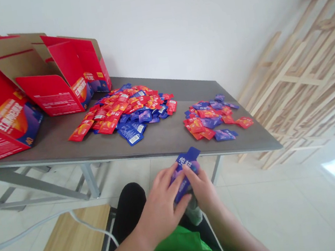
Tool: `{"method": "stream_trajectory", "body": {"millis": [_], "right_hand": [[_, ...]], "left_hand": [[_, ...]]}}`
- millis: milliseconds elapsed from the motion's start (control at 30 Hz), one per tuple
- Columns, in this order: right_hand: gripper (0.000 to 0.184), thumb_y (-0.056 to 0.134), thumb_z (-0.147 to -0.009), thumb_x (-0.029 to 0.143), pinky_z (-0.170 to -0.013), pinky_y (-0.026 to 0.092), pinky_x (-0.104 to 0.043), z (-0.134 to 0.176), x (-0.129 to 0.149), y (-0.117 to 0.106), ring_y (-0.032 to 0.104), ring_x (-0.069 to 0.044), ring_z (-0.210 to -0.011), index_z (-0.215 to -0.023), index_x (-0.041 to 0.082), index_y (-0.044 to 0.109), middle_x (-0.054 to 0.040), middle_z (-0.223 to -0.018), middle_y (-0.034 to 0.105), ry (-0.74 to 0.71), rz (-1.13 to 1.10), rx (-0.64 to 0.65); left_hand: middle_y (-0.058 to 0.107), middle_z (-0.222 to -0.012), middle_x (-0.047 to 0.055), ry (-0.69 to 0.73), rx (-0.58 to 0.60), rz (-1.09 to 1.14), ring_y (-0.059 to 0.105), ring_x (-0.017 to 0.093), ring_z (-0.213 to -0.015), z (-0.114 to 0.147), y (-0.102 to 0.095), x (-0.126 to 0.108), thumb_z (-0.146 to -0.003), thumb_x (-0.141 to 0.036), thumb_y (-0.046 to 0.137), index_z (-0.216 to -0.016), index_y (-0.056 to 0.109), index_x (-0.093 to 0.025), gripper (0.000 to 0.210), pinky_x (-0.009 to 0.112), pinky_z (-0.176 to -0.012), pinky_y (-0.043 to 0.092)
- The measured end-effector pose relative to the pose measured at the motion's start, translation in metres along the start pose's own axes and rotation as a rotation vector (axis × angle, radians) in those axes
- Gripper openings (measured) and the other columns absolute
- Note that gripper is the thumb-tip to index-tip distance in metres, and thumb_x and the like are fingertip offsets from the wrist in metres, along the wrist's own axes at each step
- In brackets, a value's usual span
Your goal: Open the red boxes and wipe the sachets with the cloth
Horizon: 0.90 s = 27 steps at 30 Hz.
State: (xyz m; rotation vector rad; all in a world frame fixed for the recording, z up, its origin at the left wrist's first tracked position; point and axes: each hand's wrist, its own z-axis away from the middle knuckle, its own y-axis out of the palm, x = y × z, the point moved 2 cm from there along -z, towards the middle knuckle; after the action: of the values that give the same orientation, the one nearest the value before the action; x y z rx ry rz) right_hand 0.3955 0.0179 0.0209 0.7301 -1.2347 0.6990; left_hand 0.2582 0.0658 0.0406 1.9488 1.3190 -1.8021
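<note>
A purple-blue sachet (pixel 184 173) with white lettering is held in front of the table's near edge, tilted up to the right. My left hand (pixel 166 202) is closed on its left side, fingers across the front. On the other side my right hand (pixel 201 185) grips the same sachet, with the thumb on its face. Whether more than one sachet is in the grip, I cannot tell. A small pile of red and purple sachets (pixel 207 120) lies on the table just beyond my right hand. Farther left is a larger pile of red and blue sachets (pixel 134 107).
Open red cartons (pixel 53 93) stand along the left of the grey table (pixel 163 140). A wooden stool top (pixel 74 238) with a white cable (pixel 88 224) over it is at lower left. Wooden frames (pixel 298 78) lean against the wall at right.
</note>
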Motion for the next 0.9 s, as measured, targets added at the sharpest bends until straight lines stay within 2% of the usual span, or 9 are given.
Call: {"method": "stream_trajectory", "body": {"millis": [133,300,433,500,533,633,700,800,900], "right_hand": [[0.039,0.066,-0.076,0.06,-0.054,0.051,-0.027,0.002,0.004,0.001,0.063,-0.017,-0.054,-0.08,0.02,0.063,-0.0006,-0.066,0.069,0.124,-0.175,-0.079],[0.04,0.065,-0.076,0.061,-0.054,0.051,-0.027,-0.006,0.006,-0.005,0.064,-0.018,-0.058,-0.08,0.02,0.065,-0.0014,-0.067,0.069,0.121,-0.128,-0.025],[0.04,0.053,-0.088,0.055,-0.071,0.054,-0.031,-0.005,0.016,-0.029,0.066,-0.019,-0.079,-0.106,0.021,0.064,-0.0049,-0.092,0.069,-0.207,-0.099,-0.34],[0.035,0.054,-0.09,0.047,-0.077,0.054,-0.032,0.007,0.022,-0.033,0.066,-0.02,-0.088,-0.117,0.025,0.06,-0.0058,-0.103,0.067,-0.416,-0.008,-0.398],[0.033,0.055,-0.09,0.043,-0.079,0.054,-0.033,0.014,0.025,-0.028,0.065,-0.02,-0.092,-0.119,0.027,0.06,-0.006,-0.107,0.067,-0.52,0.075,-0.312],[0.023,0.059,-0.09,0.033,-0.081,0.054,-0.035,0.03,0.028,0.001,0.066,-0.023,-0.094,-0.11,0.031,0.069,-0.0056,-0.105,0.07,-0.752,0.384,0.204],[0.019,0.059,-0.091,0.03,-0.08,0.054,-0.034,0.028,0.025,0.014,0.067,-0.022,-0.089,-0.101,0.03,0.074,-0.0053,-0.096,0.072,-0.774,0.532,0.359],[0.018,0.058,-0.091,0.033,-0.08,0.052,-0.033,0.001,0.018,0.003,0.067,-0.022,-0.085,-0.09,0.026,0.075,-0.0047,-0.09,0.071,-0.671,0.593,0.13],[0.024,0.061,-0.086,0.043,-0.078,0.05,-0.035,-0.026,0.005,-0.029,0.065,-0.024,-0.084,-0.081,0.022,0.073,-0.0054,-0.085,0.071,-0.428,0.513,-0.176]], "left_hand": [[0.058,-0.137,0.014,-0.248,-0.107,0.169,0.054,0.031,-0.123,0.009,-0.005,0.008,-0.088,-0.041,0.06,-0.133,0.057,-0.022,0.048,0.049,-0.107,0.041],[0.071,-0.089,0.006,-0.424,0.156,0.465,0.063,0.022,-0.083,0.012,-0.005,0.011,-0.087,-0.039,0.059,-0.089,0.071,-0.018,0.024,0.033,-0.079,0.05],[0.066,-0.076,0.002,-0.457,0.007,0.439,0.058,0.019,-0.073,0.013,-0.011,0.009,-0.088,-0.04,0.059,-0.081,0.07,-0.018,0.025,0.03,-0.072,0.047],[0.069,-0.08,0.003,-0.468,-0.047,0.446,0.061,0.021,-0.078,0.012,-0.01,0.009,-0.089,-0.041,0.056,-0.089,0.072,-0.02,0.026,0.032,-0.078,0.048],[0.071,-0.084,0.003,-0.462,-0.069,0.461,0.062,0.023,-0.084,0.012,-0.008,0.01,-0.089,-0.041,0.056,-0.094,0.073,-0.021,0.027,0.033,-0.083,0.048],[0.073,-0.097,0.005,-0.415,-0.089,0.508,0.063,0.026,-0.096,0.01,0.002,0.012,-0.084,-0.042,0.062,-0.099,0.073,-0.023,0.028,0.036,-0.095,0.046],[0.072,-0.1,0.006,-0.407,-0.048,0.49,0.062,0.027,-0.099,0.013,0.008,0.014,-0.084,-0.041,0.062,-0.098,0.073,-0.022,0.027,0.037,-0.096,0.046],[0.072,-0.095,0.006,-0.437,0.059,0.466,0.063,0.026,-0.096,0.021,0.012,0.014,-0.09,-0.039,0.056,-0.101,0.072,-0.021,0.026,0.037,-0.093,0.048],[0.072,-0.095,0.005,-0.455,0.144,0.573,0.063,0.024,-0.093,0.03,0.008,0.01,-0.091,-0.04,0.057,-0.112,0.07,-0.024,0.029,0.035,-0.089,0.049]]}}
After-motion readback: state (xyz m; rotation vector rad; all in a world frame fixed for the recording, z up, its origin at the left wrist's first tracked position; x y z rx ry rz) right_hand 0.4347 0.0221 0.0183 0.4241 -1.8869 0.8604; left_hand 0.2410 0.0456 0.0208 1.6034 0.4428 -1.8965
